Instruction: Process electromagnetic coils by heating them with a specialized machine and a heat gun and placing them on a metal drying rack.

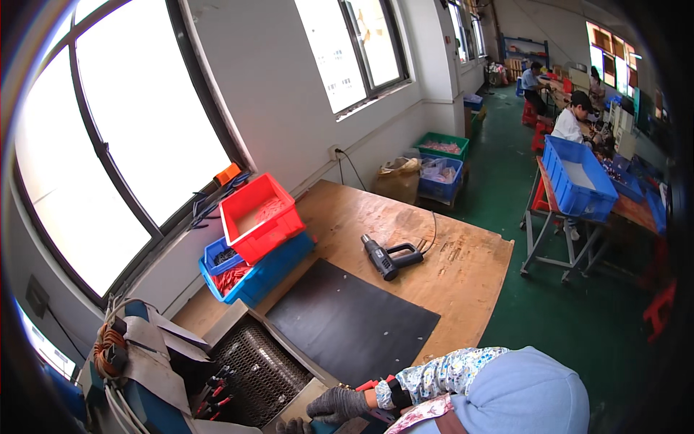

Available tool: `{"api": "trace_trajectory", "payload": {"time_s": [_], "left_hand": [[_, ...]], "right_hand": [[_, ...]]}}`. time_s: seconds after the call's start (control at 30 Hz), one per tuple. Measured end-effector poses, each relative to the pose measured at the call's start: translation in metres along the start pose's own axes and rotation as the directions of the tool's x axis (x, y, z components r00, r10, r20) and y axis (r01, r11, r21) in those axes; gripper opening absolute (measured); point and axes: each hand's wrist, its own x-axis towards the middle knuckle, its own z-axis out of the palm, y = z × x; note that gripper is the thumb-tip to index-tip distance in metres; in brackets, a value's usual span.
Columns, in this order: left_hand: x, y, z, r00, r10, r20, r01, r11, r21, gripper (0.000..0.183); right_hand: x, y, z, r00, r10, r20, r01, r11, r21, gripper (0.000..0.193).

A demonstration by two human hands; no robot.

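Neither of my hands shows in the head view. At the lower edge, a person in a blue cap (524, 394) and flowered sleeve (441, 376) leans by a machine with a perforated metal bed (260, 365). That person's grey-gloved hand (338, 405) lies over the machine's near end, fingers bent. A second grey glove (293, 426) is cut off by the lower edge. What the gloves hold, if anything, I cannot make out. Small red pieces (372, 384) show beside the wrist. Red-tipped dark leads (215, 394) lie at the bed's left side.
A black mat (350, 318) and a heat gun (387, 257) lie on the wooden table (463, 260). A red bin (262, 217) sits on a blue bin (271, 278) by the window. A blue crate (578, 177) tops a wheeled stand (546, 235); people work beyond it.
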Motion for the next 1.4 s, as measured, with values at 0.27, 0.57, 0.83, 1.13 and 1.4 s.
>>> {"api": "trace_trajectory", "payload": {"time_s": [0.27, 0.57, 0.83, 1.13, 1.4], "left_hand": [[0.028, -0.017, -0.069, 0.966, 0.158, 0.206, -0.075, 0.929, -0.361, 0.049], [0.035, -0.008, 0.015, 0.985, 0.144, -0.091, -0.152, 0.985, -0.08, 0.045], [0.026, 0.009, 0.02, 0.978, 0.147, -0.148, -0.169, 0.974, -0.153, 0.045], [0.021, 0.013, 0.022, 0.964, 0.107, -0.242, -0.164, 0.96, -0.227, 0.046], [0.03, -0.003, 0.014, 0.971, 0.197, -0.132, -0.204, 0.978, -0.042, 0.046]], "right_hand": [[0.0, 0.011, 0.008, 0.999, 0.023, -0.042, -0.027, 0.996, -0.088, 0.013], [0.001, 0.013, 0.011, 0.998, 0.003, -0.057, -0.006, 0.999, -0.052, 0.014], [-0.004, 0.011, 0.011, 0.994, 0.006, -0.109, -0.018, 0.994, -0.109, 0.014], [-0.005, 0.009, 0.007, 0.974, 0.05, -0.219, -0.088, 0.982, -0.168, 0.013], [-0.002, 0.005, 0.008, 0.989, 0.05, -0.142, -0.066, 0.992, -0.11, 0.01]]}}
